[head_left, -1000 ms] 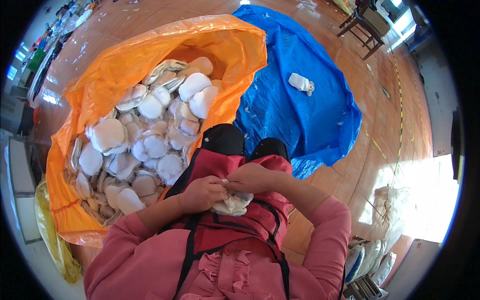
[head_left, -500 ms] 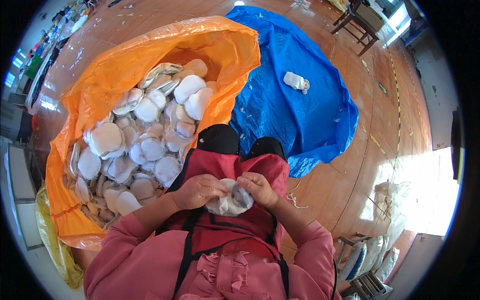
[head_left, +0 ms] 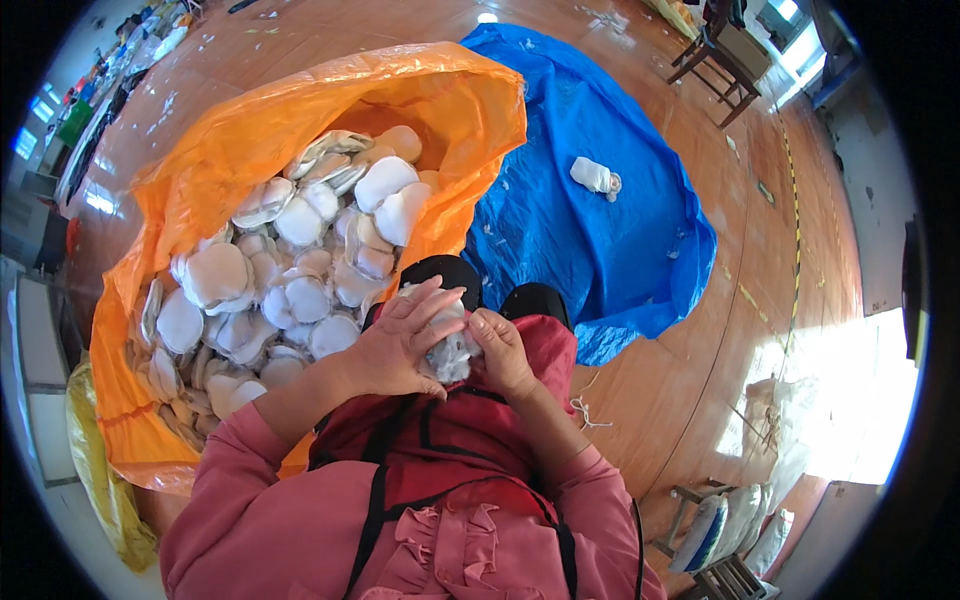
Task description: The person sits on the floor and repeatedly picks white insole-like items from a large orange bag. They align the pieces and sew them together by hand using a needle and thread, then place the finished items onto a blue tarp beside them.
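Both hands pinch one white pad [head_left: 450, 352] between them — left hand [head_left: 395, 345] on top, right hand [head_left: 502, 350] just beside it.

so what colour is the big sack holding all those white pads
Orange: the sack beside the blue tarp shows best in the head view.

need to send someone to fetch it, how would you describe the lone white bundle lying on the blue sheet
Find the blue tarp spread on the wooden floor to the right of the orange bag of white pads. The white bundle lies on its upper middle, a small rolled piece. It is the only sizeable item on the tarp; every other white piece is in the bag or the person's hands.
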Tool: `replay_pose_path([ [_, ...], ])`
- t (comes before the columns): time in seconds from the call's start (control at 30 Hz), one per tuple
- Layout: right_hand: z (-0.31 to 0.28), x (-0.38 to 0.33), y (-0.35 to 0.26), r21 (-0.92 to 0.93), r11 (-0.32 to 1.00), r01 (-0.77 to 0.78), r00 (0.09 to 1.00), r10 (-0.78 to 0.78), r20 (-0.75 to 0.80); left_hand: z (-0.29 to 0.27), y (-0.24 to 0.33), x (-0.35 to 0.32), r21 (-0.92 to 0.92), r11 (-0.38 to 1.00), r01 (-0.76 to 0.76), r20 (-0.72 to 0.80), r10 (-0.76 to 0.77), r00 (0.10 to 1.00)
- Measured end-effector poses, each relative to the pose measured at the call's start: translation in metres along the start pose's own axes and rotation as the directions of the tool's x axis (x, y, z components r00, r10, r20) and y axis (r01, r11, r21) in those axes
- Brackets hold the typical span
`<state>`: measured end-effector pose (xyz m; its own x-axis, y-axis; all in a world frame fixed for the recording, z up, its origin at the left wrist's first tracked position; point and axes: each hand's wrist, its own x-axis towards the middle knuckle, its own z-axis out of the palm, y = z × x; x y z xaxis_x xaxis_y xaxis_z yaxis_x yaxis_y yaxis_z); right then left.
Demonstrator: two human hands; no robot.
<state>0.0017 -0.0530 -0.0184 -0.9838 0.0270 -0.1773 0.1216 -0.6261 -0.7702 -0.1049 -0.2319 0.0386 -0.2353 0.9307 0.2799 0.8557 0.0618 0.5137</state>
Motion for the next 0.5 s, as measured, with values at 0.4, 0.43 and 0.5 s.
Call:
replay_pose_path([
  [0.4, 0.003, 0.013, 0.002, -0.524, 0.846, 0.097, 0.995, -0.102, 0.020, -0.002, -0.008, -0.017, 0.214, 0.977, -0.013, -0.125, 0.040, 0.991],
  [0.43, 0.008, 0.014, -0.008, -0.634, 0.768, 0.089, 0.995, -0.046, 0.084, -0.002, -0.009, -0.019, 0.239, 0.971, 0.006, -0.110, 0.021, 0.994],
  [0.5, 0.010, 0.017, -0.017, -0.724, 0.689, 0.022, 0.978, 0.134, 0.158, -0.001, -0.009, -0.022, 0.309, 0.951, -0.009, -0.046, 0.024, 0.999],
])
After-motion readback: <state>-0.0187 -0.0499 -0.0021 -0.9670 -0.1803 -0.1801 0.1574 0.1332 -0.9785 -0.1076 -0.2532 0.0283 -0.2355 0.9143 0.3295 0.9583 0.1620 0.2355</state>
